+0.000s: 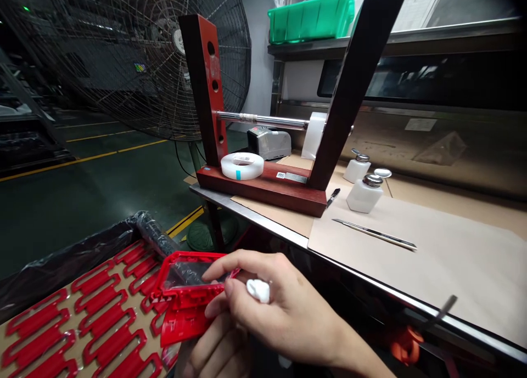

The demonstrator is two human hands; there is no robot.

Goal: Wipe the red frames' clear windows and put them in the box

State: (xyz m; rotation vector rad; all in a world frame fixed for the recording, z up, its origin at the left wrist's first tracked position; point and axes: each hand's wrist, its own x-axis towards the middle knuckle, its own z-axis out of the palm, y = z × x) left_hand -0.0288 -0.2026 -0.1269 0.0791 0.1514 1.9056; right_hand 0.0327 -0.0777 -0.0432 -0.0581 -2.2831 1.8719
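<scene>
A red plastic frame [187, 317] with a clear window [185, 274] is held up at the bottom centre, above a box of similar parts. Wrapped round its lower right side, my left hand [224, 342] is partly hidden behind my right hand. My right hand [284, 306] touches the frame's right end, its index finger reaching over the window and its thumb bent beneath. A small crumpled white wad [258, 291] sits in the palm of my right hand, tucked under its curled fingers.
Rows of red frames [109, 312] lie in a lined box at lower left. On the bench stand a wooden holder [263, 189] with a tape roll [242, 167], white bottles [364, 194] and tweezers [374, 235]. Orange-handled scissors [407, 345] jut out by the bench edge. A large fan stands behind.
</scene>
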